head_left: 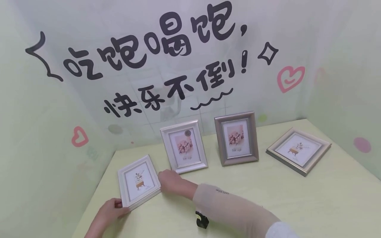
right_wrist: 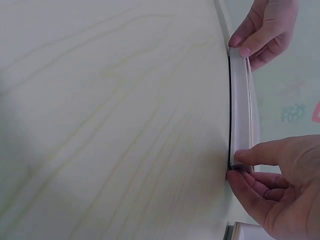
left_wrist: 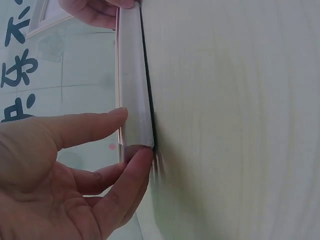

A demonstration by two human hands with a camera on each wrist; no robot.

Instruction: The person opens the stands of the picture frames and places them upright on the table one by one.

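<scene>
A white picture frame (head_left: 140, 181) with a plant-in-a-pot print lies face up at the left of the table. My left hand (head_left: 108, 211) pinches its near left corner between thumb and fingers. At its right corner, my right hand (head_left: 171, 182) grips the edge. In the left wrist view, the thumb and fingers of the left hand (left_wrist: 65, 175) are on one end of the frame's side (left_wrist: 135, 75). The right wrist view has the right hand (right_wrist: 290, 180) pinching the corner nearest that camera, with the left hand at the far end.
A white frame (head_left: 184, 147) and a brownish frame (head_left: 236, 138), both with flower prints, stand upright at the back. Another frame (head_left: 299, 150) lies flat on the right of the pale yellow table (head_left: 321, 201). A small black object (head_left: 201, 219) is beside the right sleeve. Translucent printed walls enclose the table.
</scene>
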